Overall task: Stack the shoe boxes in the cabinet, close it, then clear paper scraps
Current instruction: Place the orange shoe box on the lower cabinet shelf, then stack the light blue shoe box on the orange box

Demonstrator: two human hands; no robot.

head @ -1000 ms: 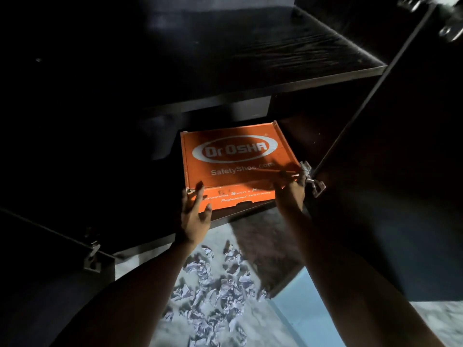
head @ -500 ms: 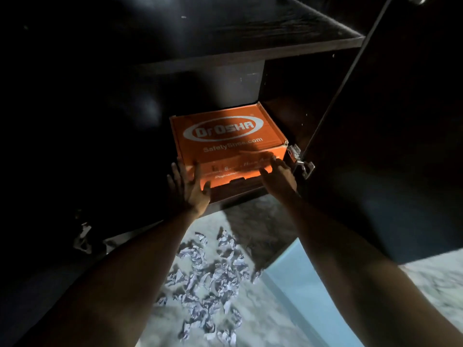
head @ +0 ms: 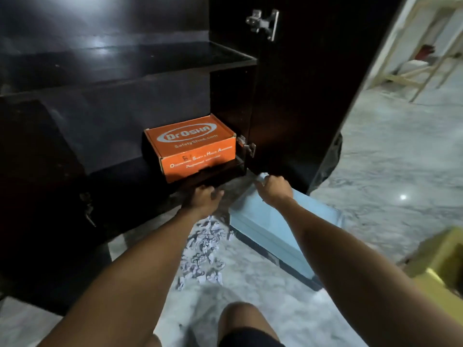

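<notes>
**Orange shoe box shelved as our hands drop to the cabinet's foot**

At centre frame the orange shoe box [head: 193, 146] sits on the bottom shelf of the dark cabinet [head: 105, 78], pushed against the right-hand inner wall, its printed lid up and its front face turned toward us. Just below it, our left hand [head: 204, 199] reaches to the cabinet's lower front edge with fingers loosely bent; whether they touch the wood we cannot tell. To the right, our right hand [head: 274, 187] curls its fingers at the bottom edge of the open cabinet door [head: 313, 96], above a pale blue box [head: 270, 226] lying on the marble floor; whether it grips the door or the blue box's corner, we cannot make out.

We judge these boxes to be stiff cardboard, light to moderate in weight, with smooth printed faces that could slip under a one-handed pinch. The sound hold would be two palms on opposite short sides, or fingers under the base, keeping the lid level so it does not lift.

Paper scraps [head: 203, 249] lie scattered on the floor at lower centre, between our forearms. At the right edge a yellow box [head: 441, 266] is cut off and blurred. The cabinet's left half is lost in shadow, and the orange box's contents are unseen.
</notes>
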